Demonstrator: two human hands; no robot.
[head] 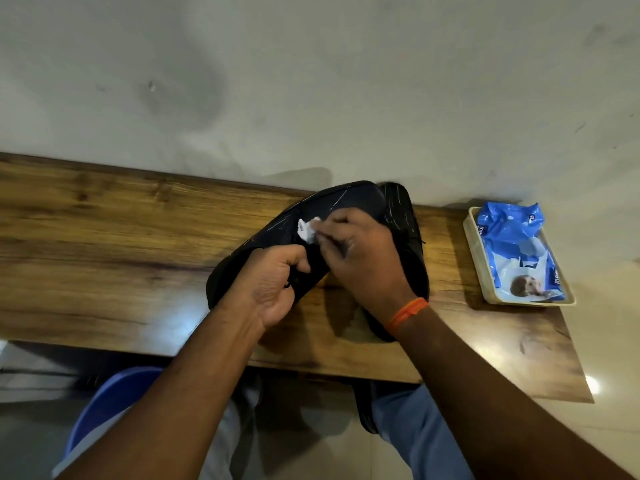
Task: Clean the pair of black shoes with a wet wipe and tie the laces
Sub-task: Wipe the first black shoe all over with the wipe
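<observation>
One black shoe point(332, 213) is tilted up on its side over the wooden table point(104, 244), its dark sole with pale scuff lines facing me. My left hand point(277, 285) grips it at the opening, fingers curled round the edge. My right hand point(363, 258) pinches a crumpled white wet wipe point(307, 231) and presses it against the sole. The second black shoe point(412, 244) stands on the table just behind my right hand, largely hidden by it. No laces can be made out clearly.
A beige tray point(475, 251) with a blue wet-wipe pack point(516, 244) sits at the table's right end. A grey wall runs along the far edge. Below the near edge are my knees and a blue plastic seat point(114, 396).
</observation>
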